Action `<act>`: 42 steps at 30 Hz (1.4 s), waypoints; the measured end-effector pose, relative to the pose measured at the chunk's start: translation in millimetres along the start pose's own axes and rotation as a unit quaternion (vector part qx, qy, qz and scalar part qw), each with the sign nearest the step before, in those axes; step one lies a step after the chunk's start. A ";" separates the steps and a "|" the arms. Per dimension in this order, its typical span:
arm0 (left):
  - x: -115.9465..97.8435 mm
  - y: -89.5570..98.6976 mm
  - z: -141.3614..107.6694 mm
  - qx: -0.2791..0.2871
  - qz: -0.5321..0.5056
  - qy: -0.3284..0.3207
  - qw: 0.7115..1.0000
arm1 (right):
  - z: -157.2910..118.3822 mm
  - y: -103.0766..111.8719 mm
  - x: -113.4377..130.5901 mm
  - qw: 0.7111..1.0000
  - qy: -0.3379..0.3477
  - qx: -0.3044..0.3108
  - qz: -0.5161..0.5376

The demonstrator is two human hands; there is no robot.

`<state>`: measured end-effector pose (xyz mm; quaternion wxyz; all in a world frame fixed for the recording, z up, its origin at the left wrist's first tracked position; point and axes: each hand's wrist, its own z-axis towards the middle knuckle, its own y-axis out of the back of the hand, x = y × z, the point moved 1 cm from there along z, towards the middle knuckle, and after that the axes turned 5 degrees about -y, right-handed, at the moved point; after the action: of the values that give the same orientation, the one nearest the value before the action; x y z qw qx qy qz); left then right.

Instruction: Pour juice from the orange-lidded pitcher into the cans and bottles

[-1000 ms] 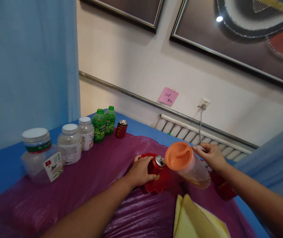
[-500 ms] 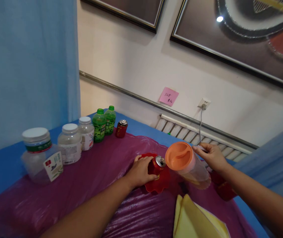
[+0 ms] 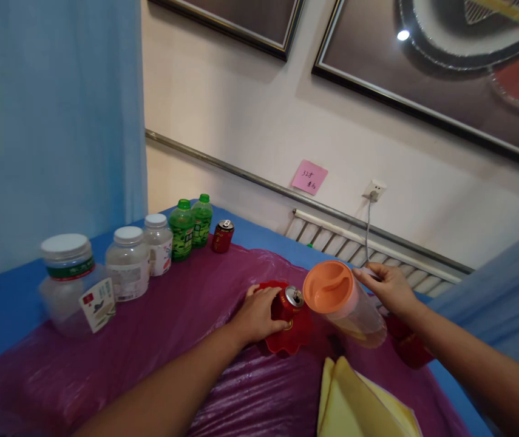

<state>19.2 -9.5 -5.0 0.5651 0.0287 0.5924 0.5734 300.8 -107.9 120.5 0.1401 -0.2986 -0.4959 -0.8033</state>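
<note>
My left hand (image 3: 259,314) is wrapped round a red can (image 3: 288,303) with an opened top. Beneath the can lies a red scalloped mat or dish (image 3: 298,335). My right hand (image 3: 389,287) grips the handle of a clear pitcher (image 3: 362,318), which is tilted toward the can. An orange lid (image 3: 329,286) tops the pitcher, and some liquid shows low inside it. The lid's edge is close beside the can's top; whether they touch I cannot tell. A folded yellow cloth (image 3: 359,400) lies in front of the pitcher.
Clear jars with white lids (image 3: 127,264), two green bottles (image 3: 182,230) and another red can (image 3: 223,236) stand in a row at the left. A red object (image 3: 411,347) sits partly behind my right forearm. Purple plastic (image 3: 186,309) covers the blue table.
</note>
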 end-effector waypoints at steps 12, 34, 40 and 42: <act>0.0 -0.2 0.4 0.003 0.001 -0.005 1.000 | -2.3 0.6 3.1 1.000 0.010 -0.005 -0.002; 1.8 -0.7 0.2 0.007 0.000 -0.007 1.000 | -2.8 0.3 4.8 1.000 0.020 -0.008 0.007; 2.5 -1.0 0.7 0.007 0.004 -0.009 1.000 | -2.3 0.2 -0.9 1.000 0.020 -0.003 0.005; 2.7 -1.2 0.7 0.005 0.004 -0.008 1.000 | -1.9 0.3 -2.4 1.000 0.018 -0.001 0.004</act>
<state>19.5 -7.7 -7.4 0.5675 0.0380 0.5908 0.5723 302.1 -109.9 118.6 0.1523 -0.2863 -0.4911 -0.8085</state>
